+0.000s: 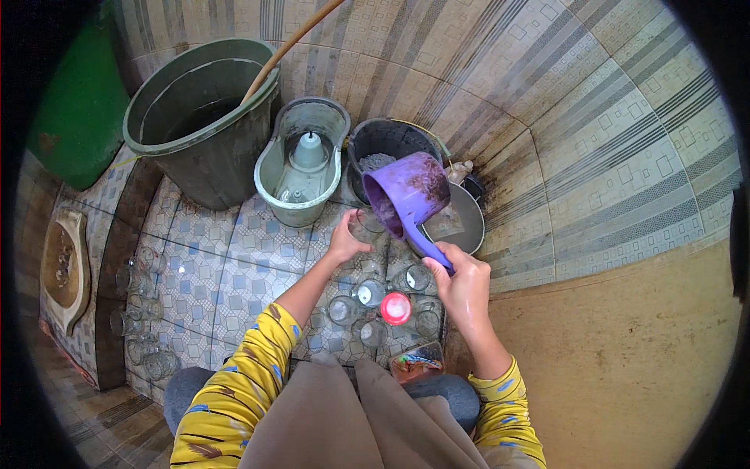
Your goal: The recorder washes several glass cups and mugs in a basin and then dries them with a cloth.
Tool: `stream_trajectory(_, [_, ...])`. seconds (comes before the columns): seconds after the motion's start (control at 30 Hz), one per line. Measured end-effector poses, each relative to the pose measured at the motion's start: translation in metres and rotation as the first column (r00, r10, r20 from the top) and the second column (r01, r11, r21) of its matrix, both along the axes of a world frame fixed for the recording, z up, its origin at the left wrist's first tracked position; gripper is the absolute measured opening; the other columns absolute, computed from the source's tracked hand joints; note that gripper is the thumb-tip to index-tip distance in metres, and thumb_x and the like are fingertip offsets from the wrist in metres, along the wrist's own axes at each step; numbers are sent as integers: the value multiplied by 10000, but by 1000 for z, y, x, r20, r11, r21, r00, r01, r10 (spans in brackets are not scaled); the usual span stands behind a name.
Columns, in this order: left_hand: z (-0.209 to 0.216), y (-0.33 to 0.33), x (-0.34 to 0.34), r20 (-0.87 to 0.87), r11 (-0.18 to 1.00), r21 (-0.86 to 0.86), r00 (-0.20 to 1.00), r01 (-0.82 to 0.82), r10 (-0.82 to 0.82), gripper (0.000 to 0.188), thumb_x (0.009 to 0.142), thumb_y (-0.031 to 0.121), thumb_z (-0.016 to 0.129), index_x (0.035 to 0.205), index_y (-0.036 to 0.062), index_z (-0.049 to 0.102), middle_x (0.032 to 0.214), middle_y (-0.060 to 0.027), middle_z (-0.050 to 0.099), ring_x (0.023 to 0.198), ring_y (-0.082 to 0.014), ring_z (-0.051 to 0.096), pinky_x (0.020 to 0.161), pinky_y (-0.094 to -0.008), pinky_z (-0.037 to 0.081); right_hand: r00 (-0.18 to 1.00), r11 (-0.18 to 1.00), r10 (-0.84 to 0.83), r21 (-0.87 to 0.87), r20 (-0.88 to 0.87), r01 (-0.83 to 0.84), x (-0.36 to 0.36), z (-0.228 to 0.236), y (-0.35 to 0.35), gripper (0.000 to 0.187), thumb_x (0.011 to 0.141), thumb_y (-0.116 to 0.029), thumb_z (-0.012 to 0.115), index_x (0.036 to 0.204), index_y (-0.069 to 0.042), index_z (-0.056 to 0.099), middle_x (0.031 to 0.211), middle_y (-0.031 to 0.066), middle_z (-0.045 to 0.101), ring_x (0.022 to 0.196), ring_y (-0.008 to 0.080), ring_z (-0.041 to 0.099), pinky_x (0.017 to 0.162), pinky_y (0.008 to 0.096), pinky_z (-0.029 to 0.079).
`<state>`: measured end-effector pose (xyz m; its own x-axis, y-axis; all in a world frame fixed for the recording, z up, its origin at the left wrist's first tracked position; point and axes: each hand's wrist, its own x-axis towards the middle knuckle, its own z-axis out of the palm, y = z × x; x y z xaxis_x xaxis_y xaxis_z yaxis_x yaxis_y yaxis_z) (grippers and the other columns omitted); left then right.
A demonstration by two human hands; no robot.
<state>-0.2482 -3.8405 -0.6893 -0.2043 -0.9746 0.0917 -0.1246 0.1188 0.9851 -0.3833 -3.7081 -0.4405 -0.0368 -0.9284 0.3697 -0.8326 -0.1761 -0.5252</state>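
My right hand point(465, 285) is closed round the handle of a purple water dipper point(414, 191), which is tilted with its mouth toward the left. Brown stains mark the dipper's base. Below that mouth, my left hand point(346, 241) has its fingers and thumb round a clear drinking glass point(366, 227), partly hidden by the dipper. Nearer to me on the tiled floor stand several glass mugs point(342, 310) and jars. Among them is one with a red rim or lid point(396, 309) and whitish contents.
A large grey-green tub point(141, 129) of dark water stands far left, a stick or hose leaning in it. Beside it are a pale green basin point(301, 211), a black bucket point(398, 129) and a metal pot point(471, 223). More glass mugs point(144, 309) line the left ledge; a wooden panel point(609, 352) is at right.
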Motion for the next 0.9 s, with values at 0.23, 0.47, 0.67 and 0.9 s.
stream_trajectory(0.23, [12,-2,26,-120,996,-63,991,56,-63,870,390,82,802,1145,42,371,1073,-69,490,1027,-172,451,904,-299,330,988,973,98,-197,-115,-120,22,12,-27,166,681,-75,630,826,-19,570,700,157,575,622,316,567,526,351,442])
stream_trajectory(0.47, [13,26,81,10,998,12,998,-62,62,844,414,203,804,1155,53,428,983,-76,548,934,-186,509,841,-294,387,560,850,479,-199,676,-487,182,38,-184,176,741,-119,598,843,24,591,665,98,606,519,133,592,484,235,456])
stream_trajectory(0.67, [53,32,105,373,983,131,925,-131,74,855,452,335,745,1193,65,414,1005,-82,567,912,-227,551,796,-324,430,452,747,321,72,832,-661,244,-14,-263,273,821,-136,524,1058,0,503,947,83,574,789,142,582,659,227,467])
stream_trajectory(0.9, [191,29,84,784,983,153,593,102,-184,810,425,338,756,1120,83,428,935,-123,590,877,-282,563,773,-355,433,116,691,-317,312,942,-652,48,-175,-195,64,817,-111,451,823,-65,495,669,23,502,546,128,495,520,263,464])
